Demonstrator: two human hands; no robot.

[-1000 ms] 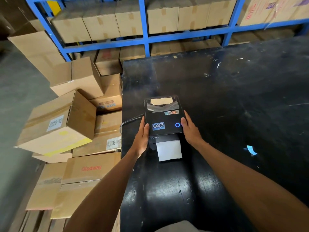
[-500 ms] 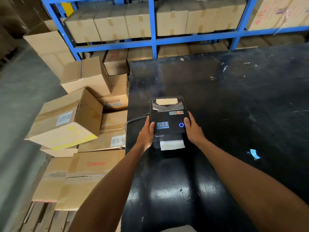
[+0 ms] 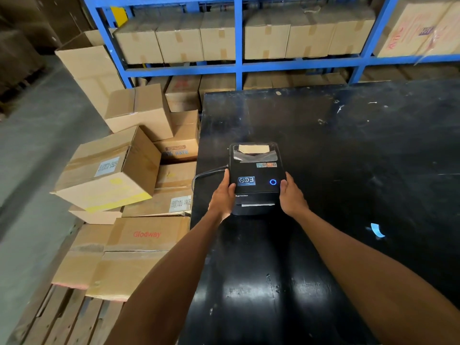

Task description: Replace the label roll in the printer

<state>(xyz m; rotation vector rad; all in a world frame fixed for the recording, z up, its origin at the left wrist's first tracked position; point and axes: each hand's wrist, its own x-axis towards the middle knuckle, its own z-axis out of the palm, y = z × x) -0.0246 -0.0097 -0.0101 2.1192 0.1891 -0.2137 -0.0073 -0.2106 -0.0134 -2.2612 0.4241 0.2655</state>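
Observation:
A small black label printer (image 3: 256,179) stands on the black table (image 3: 348,150) near its left edge, lid down, with a blue ring light glowing on top. Through its clear rear window a label roll (image 3: 253,148) shows. Only a thin white strip of label paper (image 3: 257,204) shows at the front slot. My left hand (image 3: 222,197) grips the printer's left side and my right hand (image 3: 291,196) grips its right side, thumbs on the lid.
A black cable (image 3: 206,174) runs off the printer's left side over the table edge. Stacked cardboard boxes (image 3: 112,175) crowd the floor and pallet to the left. Blue shelving (image 3: 237,66) with boxes stands behind. A blue tape scrap (image 3: 377,230) lies on the table at right.
The white label sheet that hung out of the front slot has drawn back in, leaving only a thin edge. Both hands stay on the printer's sides.

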